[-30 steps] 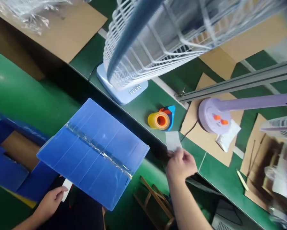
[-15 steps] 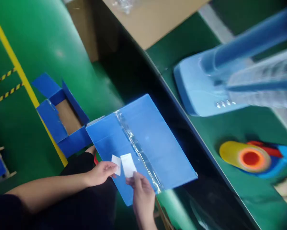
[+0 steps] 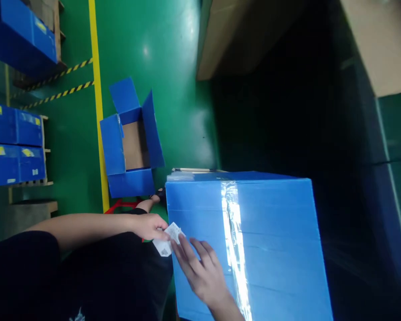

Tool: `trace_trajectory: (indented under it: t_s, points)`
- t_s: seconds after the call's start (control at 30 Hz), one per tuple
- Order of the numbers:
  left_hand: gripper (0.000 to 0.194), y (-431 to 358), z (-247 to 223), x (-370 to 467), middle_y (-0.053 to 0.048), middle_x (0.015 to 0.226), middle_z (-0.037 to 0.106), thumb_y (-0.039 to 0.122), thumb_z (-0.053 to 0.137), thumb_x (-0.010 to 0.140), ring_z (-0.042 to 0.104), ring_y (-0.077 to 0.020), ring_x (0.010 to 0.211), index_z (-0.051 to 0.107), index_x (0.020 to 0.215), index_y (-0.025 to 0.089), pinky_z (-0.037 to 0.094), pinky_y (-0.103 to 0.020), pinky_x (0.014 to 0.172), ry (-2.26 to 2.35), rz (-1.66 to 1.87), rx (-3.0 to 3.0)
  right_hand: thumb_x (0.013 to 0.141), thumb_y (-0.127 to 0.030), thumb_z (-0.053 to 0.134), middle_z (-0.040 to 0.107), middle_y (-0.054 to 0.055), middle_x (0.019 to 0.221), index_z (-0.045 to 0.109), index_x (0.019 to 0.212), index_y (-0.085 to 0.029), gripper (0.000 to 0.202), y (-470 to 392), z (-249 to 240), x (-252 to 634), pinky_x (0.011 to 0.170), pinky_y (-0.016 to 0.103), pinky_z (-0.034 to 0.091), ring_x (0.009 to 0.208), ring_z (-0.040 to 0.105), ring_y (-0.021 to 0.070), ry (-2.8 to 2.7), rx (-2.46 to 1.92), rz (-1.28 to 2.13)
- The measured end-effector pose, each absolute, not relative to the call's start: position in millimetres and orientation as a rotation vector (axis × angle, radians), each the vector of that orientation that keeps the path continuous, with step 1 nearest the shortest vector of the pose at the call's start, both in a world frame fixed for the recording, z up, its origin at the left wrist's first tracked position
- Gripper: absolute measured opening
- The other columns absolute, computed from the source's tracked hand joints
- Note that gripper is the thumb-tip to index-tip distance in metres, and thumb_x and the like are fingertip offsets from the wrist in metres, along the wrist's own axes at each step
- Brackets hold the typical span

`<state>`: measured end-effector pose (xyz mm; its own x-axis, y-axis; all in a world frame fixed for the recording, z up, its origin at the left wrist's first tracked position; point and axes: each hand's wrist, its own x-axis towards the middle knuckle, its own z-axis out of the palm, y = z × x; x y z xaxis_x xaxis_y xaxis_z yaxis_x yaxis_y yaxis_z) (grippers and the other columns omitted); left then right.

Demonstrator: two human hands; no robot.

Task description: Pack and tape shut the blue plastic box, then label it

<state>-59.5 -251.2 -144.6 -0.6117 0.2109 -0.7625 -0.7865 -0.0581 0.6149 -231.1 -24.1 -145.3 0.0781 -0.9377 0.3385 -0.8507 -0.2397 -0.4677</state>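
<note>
A large blue cardboard box (image 3: 277, 240), closed with a strip of shiny clear tape (image 3: 233, 249), stands in front of me. At its left edge my left hand (image 3: 150, 227) pinches two small white printed labels (image 3: 174, 232). The lower one carries a dark square patch and sticks out past the box edge, over my dark clothing. My right hand (image 3: 202, 269) reaches over the box top with its fingers stretched out and apart. Its fingertips are at the upper label, seemingly touching it; the thumb is hidden.
An open blue box (image 3: 135, 145) with a brown inside sits on the green floor beside a yellow line (image 3: 98, 102). Blue boxes (image 3: 14, 142) are stacked on pallets at the left. Brown cardboard (image 3: 227, 35) stands beyond a dark area at the upper right.
My view has swung left, so the pallets show and the blue fan-like object is gone from sight. Both labels are now together at my left hand; my right hand's fingers have spread.
</note>
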Motion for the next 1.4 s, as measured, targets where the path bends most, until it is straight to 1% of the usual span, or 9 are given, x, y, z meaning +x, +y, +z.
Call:
trace_trajectory:
  t_s: [0.17,0.33,0.43,0.53,0.7,1.0,1.17,1.3,1.4]
  points:
    - [0.035,-295,-136,-67,-0.003,0.076,0.073,0.046,0.064,0.103,0.066,-0.0166,0.072,0.075,0.083,0.020,0.045,-0.025,0.066,1.989,1.515,-0.505,0.108,-0.006,0.037,0.077,0.013,0.129,0.077,0.126,-0.007,0.044,-80,-145,-257,0.100,0.049,0.045,0.114,0.064,0.0300,1.549,-2.411,-0.977]
    - [0.032,-351,-182,-86,-0.008,0.107,0.080,0.039,0.058,0.110,0.074,-0.0226,0.100,0.083,0.103,0.020,0.053,-0.029,0.086,2.535,1.088,-1.008,0.101,-0.004,0.051,0.075,0.017,0.135,0.068,0.139,-0.003,0.042,-114,-163,-288,0.090,0.048,0.048,0.105,0.063,0.0333,1.823,-2.393,-0.779]
    - [0.037,-379,-230,-109,-0.010,0.123,0.080,0.050,0.069,0.104,0.074,-0.0275,0.114,0.082,0.121,0.020,0.055,-0.032,0.094,2.460,0.971,-1.016,0.097,-0.002,0.060,0.075,0.014,0.137,0.061,0.150,-0.010,0.053,-132,-186,-300,0.087,0.046,0.048,0.103,0.062,0.0332,2.020,-2.323,-0.645]
    - [0.057,-390,-270,-128,-0.012,0.132,0.078,0.065,0.074,0.096,0.074,-0.0320,0.118,0.080,0.132,0.021,0.056,-0.033,0.092,2.223,1.046,-0.828,0.100,-0.005,0.056,0.074,0.017,0.139,0.063,0.145,-0.009,0.045,-149,-208,-303,0.092,0.049,0.047,0.111,0.062,0.0362,1.969,-2.332,-0.489]
    - [0.032,-385,-295,-132,-0.009,0.117,0.082,0.047,0.065,0.106,0.076,-0.0307,0.110,0.085,0.115,0.024,0.055,-0.034,0.087,2.180,1.097,-0.746,0.104,-0.008,0.050,0.075,0.018,0.132,0.070,0.131,-0.003,0.034,-171,-230,-299,0.102,0.052,0.046,0.116,0.061,0.0376,1.775,-2.297,-0.412]
    - [0.035,-392,-291,-131,-0.009,0.122,0.081,0.041,0.056,0.109,0.076,-0.0296,0.113,0.083,0.123,0.024,0.057,-0.035,0.092,2.193,1.143,-0.910,0.104,-0.007,0.050,0.078,0.013,0.127,0.074,0.128,-0.009,0.034,-201,-246,-291,0.102,0.045,0.044,0.115,0.064,0.0307,1.805,-2.161,-0.330]
    - [0.035,-395,-289,-133,-0.012,0.117,0.082,0.040,0.056,0.109,0.077,-0.0300,0.109,0.085,0.115,0.021,0.056,-0.034,0.090,2.214,1.166,-0.915,0.111,-0.021,0.052,0.080,0.007,0.124,0.076,0.125,-0.017,0.029,-216,-250,-293,0.086,0.042,0.041,0.108,0.063,0.0292,1.808,-1.975,-0.138]
    - [0.037,-393,-291,-131,-0.013,0.113,0.082,0.042,0.056,0.109,0.077,-0.0312,0.105,0.086,0.113,0.020,0.057,-0.035,0.087,2.221,1.204,-0.943,0.114,-0.054,0.050,0.073,0.009,0.141,0.071,0.141,-0.018,0.050,-224,-254,-292,0.092,0.046,0.042,0.114,0.060,0.0339,1.761,-1.896,0.031]
    - [0.041,-390,-295,-124,-0.012,0.114,0.083,0.046,0.053,0.110,0.077,-0.0306,0.106,0.085,0.114,0.021,0.055,-0.034,0.084,2.240,1.216,-0.949,0.113,-0.063,0.048,0.070,0.011,0.146,0.067,0.146,-0.018,0.059,-231,-253,-287,0.098,0.051,0.043,0.124,0.057,0.0403,1.758,-1.820,0.194]
